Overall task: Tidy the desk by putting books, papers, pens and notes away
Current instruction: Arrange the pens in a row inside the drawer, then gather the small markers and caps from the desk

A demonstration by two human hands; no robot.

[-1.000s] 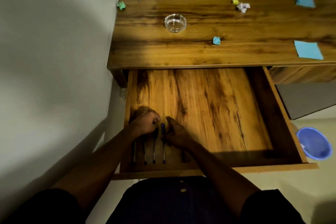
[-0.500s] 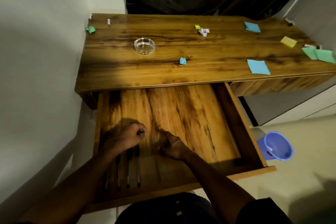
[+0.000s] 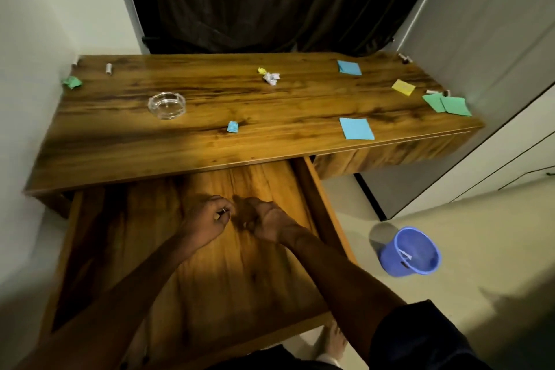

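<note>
1. The left hand (image 3: 207, 219) and the right hand (image 3: 268, 221) are close together over the open wooden drawer (image 3: 322, 219). Both have their fingers curled inward. I cannot tell whether either pinches anything, as only small pale glints show at the fingertips.
2. No pen shows; the forearms cover the drawer floor nearer than the hands.
3. Just beyond the hands, on the brown wooden desk top (image 3: 120, 141), lies a crumpled blue paper ball (image 3: 233, 126). A flat blue square sticky note (image 3: 356, 128) is beyond and right of the right hand. Farther off that way are a yellow square note (image 3: 403, 87) and two overlapping green notes (image 3: 447, 103).
4. The flat notes look feather-light and limp and lie flush with the wood. Lifting a corner, or sliding one to the desk edge, should serve best.
5. The paper ball is probably light and springy, so a fingertip pinch anywhere would hold it.
6. The clear round glass ashtray (image 3: 166, 105), beyond the left hand, looks heavier, slick and breakable.
</note>
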